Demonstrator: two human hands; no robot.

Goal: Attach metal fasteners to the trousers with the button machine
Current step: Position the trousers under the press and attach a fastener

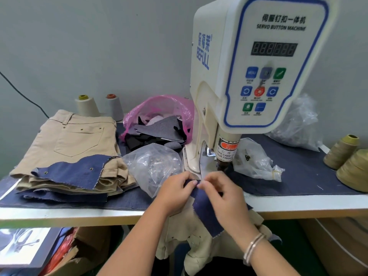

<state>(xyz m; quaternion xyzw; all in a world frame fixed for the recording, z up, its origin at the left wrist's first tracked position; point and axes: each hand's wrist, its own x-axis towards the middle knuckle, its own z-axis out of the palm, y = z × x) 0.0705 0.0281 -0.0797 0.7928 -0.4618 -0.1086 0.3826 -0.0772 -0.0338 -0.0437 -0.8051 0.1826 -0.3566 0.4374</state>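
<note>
At the lower centre of the frame the left hand [175, 191] and the right hand [223, 194] pinch together the upper end of a dark blue denim strip [205, 208] with frayed edges, just below the press head of the cream button machine [256, 72]. Beige trousers [199, 242] hang soft and crumpled under the hands, over the table edge [79, 216]. At left lies a folded stack of beige trousers [79, 140]; beside it is a clear plastic bag of small metal fasteners [155, 162].

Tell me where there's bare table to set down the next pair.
Free: dark mat between the clear bag and olive thread cones. Crowded: folded trousers, fastener bag and pink scrap bag left of the machine.
</note>
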